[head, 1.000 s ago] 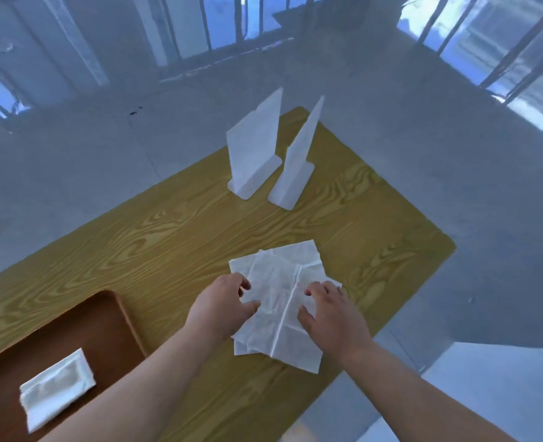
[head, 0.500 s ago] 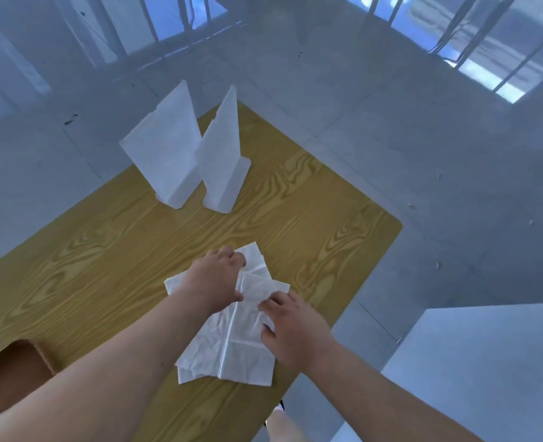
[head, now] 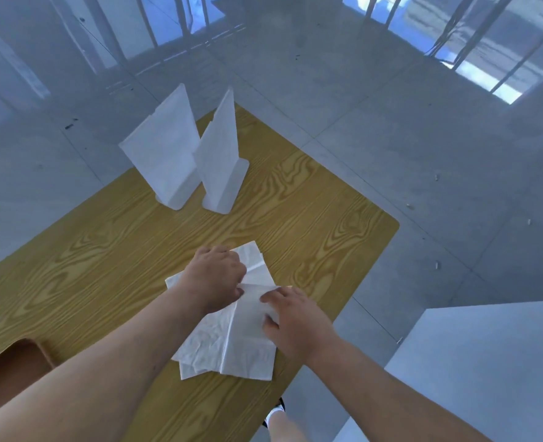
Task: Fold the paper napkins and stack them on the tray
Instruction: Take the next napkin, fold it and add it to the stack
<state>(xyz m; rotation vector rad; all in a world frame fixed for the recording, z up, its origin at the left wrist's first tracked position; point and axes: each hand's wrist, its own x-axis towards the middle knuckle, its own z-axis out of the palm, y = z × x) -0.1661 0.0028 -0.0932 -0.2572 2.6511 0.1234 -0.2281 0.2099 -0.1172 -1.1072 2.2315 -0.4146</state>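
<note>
A loose pile of white paper napkins (head: 228,342) lies crumpled on the wooden table (head: 110,266), near its front right edge. My left hand (head: 214,277) rests on the pile's upper left, fingers curled and pinching a napkin edge near the centre crease. My right hand (head: 295,320) presses flat on the pile's right side, fingertips at the same folded edge. A corner of the brown tray (head: 11,368) shows at the lower left; its contents are out of view.
Two white upright napkin holders (head: 168,154) (head: 222,161) stand side by side at the table's far end. Grey tiled floor surrounds the table. A pale grey block (head: 487,362) sits low on the right. A shoe (head: 275,416) shows below the table edge.
The view has swung right, so the tray and its folded napkin slid mostly out of frame. My left hand moved up onto the pile and both hands drew together at the centre fold.
</note>
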